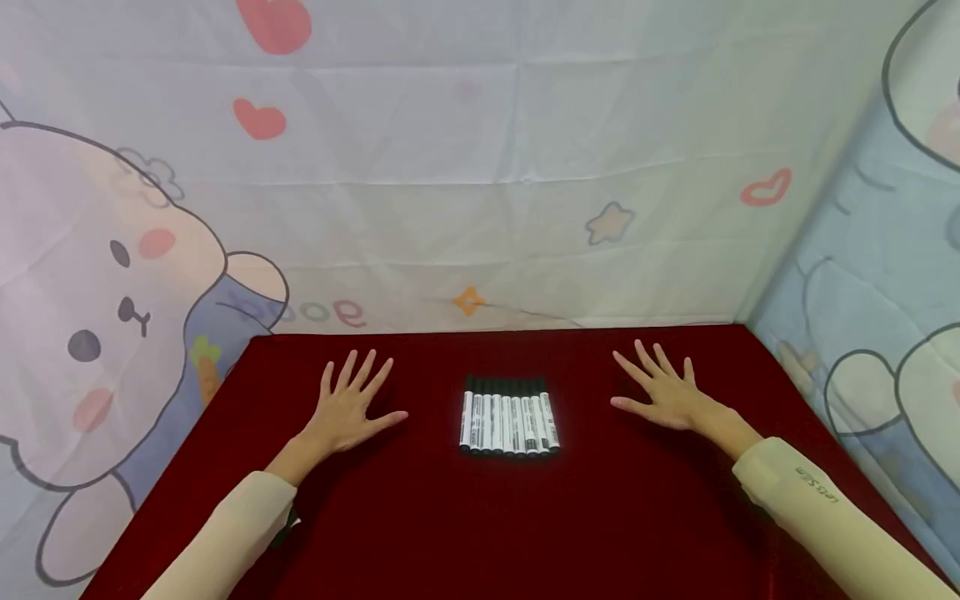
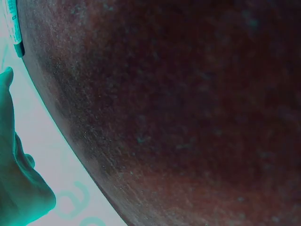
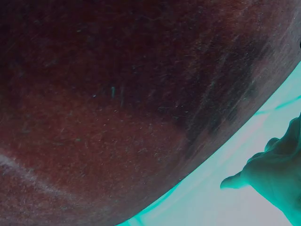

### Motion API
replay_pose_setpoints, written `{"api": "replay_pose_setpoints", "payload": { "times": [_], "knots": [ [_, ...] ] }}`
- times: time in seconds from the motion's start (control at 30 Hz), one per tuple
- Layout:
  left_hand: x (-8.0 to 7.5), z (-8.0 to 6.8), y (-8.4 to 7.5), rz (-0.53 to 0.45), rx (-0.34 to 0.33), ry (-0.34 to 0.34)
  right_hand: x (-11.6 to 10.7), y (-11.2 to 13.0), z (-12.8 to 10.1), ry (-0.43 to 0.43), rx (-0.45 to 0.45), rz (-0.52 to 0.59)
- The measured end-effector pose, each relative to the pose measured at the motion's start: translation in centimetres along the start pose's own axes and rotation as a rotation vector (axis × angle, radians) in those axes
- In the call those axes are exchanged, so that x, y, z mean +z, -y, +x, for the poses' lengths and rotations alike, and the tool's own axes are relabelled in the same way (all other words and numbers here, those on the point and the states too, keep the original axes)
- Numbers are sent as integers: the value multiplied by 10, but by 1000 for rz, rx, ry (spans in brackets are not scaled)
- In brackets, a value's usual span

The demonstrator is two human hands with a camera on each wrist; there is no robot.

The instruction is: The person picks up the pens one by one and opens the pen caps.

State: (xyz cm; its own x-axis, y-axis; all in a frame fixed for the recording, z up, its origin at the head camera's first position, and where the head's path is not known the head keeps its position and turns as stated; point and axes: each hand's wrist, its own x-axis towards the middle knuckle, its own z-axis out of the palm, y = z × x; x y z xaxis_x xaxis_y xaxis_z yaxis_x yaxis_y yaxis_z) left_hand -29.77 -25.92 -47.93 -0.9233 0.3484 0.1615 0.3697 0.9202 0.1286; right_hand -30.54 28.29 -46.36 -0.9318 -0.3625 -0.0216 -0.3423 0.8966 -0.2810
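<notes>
Several white marker pens [image 1: 510, 423] with black caps lie side by side in a neat row on the dark red tablecloth [image 1: 480, 525]. Their caps point toward the back wall. To the left of the row is my left hand [image 1: 347, 414], palm down with its fingers spread and holding nothing. My right hand [image 1: 670, 397] is to the right of the row, also palm down with spread fingers. Both hands are apart from the pens. The left wrist view catches one marker pen [image 2: 13, 26] at its upper left corner, above my thumb.
Behind the table hangs a pale cloth backdrop [image 1: 420, 208] printed with hearts, a star and cartoon animals. A similar printed cloth [image 1: 885, 275] runs along the right side. The table's back edge meets the backdrop just beyond my fingertips.
</notes>
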Motion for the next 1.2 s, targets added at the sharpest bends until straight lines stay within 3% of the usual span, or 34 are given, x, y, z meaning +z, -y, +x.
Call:
{"api": "replay_pose_setpoints", "payload": {
  "times": [0.2,0.4,1.03,1.2],
  "knots": [
    [1,1,-6,-28,18,-15,5,2,-1,7,6,33],
    [0,6,-12,19,68,-44,9,4,2,13,-3,94],
    [-1,22,-35,-51,153,13,7,11,14,29,-84,327],
    [-2,22,-43,-165,129,35,9,15,17,46,-109,385]
  ]
}}
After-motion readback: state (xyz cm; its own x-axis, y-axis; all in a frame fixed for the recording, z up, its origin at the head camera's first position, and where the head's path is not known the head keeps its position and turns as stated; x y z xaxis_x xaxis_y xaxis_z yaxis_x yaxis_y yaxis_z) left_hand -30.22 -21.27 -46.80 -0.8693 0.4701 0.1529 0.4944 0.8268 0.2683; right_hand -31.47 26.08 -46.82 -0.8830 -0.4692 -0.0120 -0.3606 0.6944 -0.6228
